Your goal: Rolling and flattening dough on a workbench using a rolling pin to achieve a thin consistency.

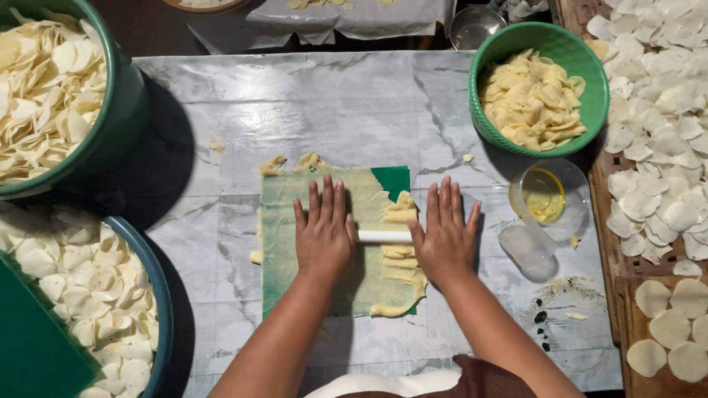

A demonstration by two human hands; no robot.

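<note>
While both palms press flat, the left hand (323,234) and right hand (445,237) bear down on a thin white rolling pin (384,236), only its middle showing in the gap between them. Fingers of both are spread and extended, not curled; neither hand grips, the pin lies under the palms. Under the hands: a green mat (391,179) on the marble-patterned desk (332,103), mostly covered by a thin sheet of pale yellow dough (335,199). Thicker, unflattened dough lumps (402,254) run along the mat's edge between the hands and beneath the right palm. Small dough scraps (274,164) lie just beyond the left fingertips, off the mat's far edge.

Beyond and to the outside of the right hand: a green bowl (590,70) holding folded yellow dough pieces. Just outside the right hand, a clear plastic cup (549,195) with yellow liquid, and a second clear cup (525,247) lying on its side, touching it. Farther out, a wooden tray (601,184) carrying pale round discs.

Well outside the left hand: a dark green tub (122,103) and a blue-rimmed basin (158,295), both heaped with pale discs.
</note>
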